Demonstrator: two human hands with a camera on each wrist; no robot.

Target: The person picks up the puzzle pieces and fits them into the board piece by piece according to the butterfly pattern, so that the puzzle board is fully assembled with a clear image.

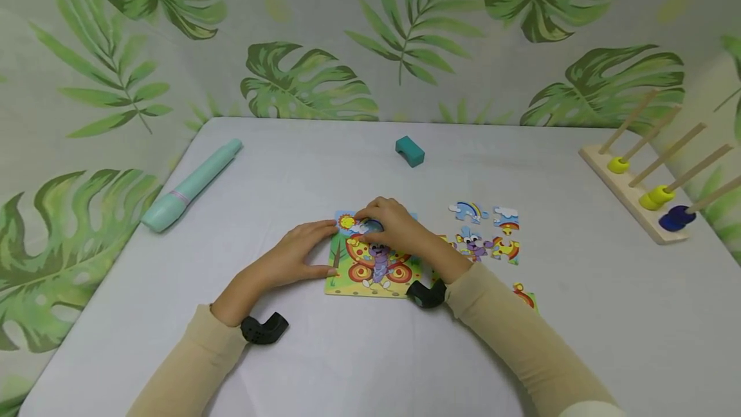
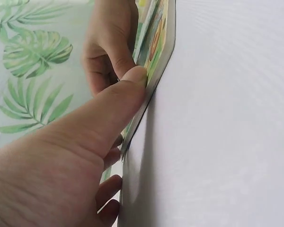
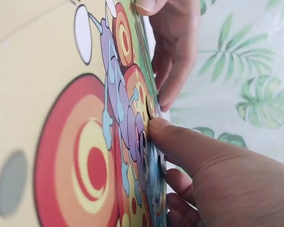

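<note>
A flat puzzle board [image 1: 353, 285] with a butterfly picture lies in front of me, seen edge-on in the left wrist view. My left hand [image 1: 295, 253] rests at its left side, fingers extended toward the upper left corner, thumb tip on the left edge. My right hand [image 1: 393, 227] reaches over the upper part of the board. Its thumb and fingers pinch a bluish puzzle piece [image 1: 372, 226] there, mostly covered by the hand. In the right wrist view the right thumb [image 3: 180, 142] presses close to the board's surface, beside the printed butterfly [image 3: 116, 90].
Loose puzzle pieces lie right of the board: a rainbow piece [image 1: 467, 211], a cloud piece [image 1: 506, 217], a purple face piece [image 1: 471, 244], others partly behind the right forearm. Farther off are a teal block [image 1: 410, 151], a mint-green tube-shaped object [image 1: 191, 186] and a wooden peg stacker [image 1: 633, 201].
</note>
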